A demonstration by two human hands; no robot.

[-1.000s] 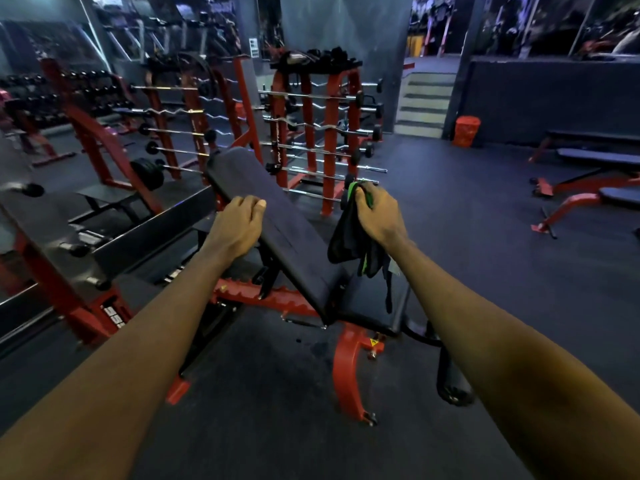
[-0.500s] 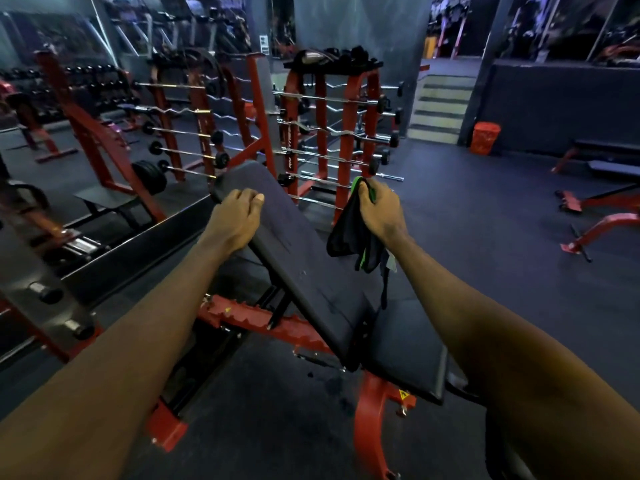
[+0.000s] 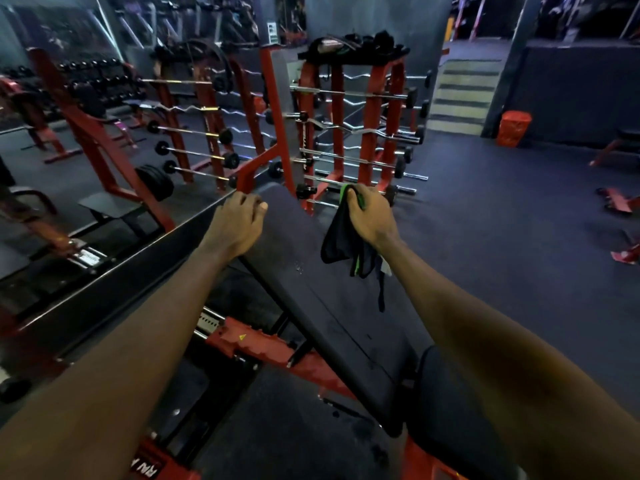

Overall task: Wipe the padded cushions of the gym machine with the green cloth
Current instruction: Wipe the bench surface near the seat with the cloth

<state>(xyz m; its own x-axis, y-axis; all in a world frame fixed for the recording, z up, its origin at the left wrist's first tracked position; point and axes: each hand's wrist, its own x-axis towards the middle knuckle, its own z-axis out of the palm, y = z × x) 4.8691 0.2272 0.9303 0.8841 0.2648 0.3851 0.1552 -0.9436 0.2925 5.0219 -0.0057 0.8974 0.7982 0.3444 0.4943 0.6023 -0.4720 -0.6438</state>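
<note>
Backrest [image 3: 304, 271] inclined before barbell rack [image 3: 349, 133]; seat [image 3: 446, 410] set below it, probably touching; bin [image 3: 514, 128] placed far right.

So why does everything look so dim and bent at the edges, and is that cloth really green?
Head view: the gym is dimly lit, so the cloth in the right hand reads mostly dark, with green showing only along its edges. The wide-angle lens bows the forearms and floor near the frame's edges. The backrest pad under the left hand is fairly sharp; the far racks are softer.
</note>
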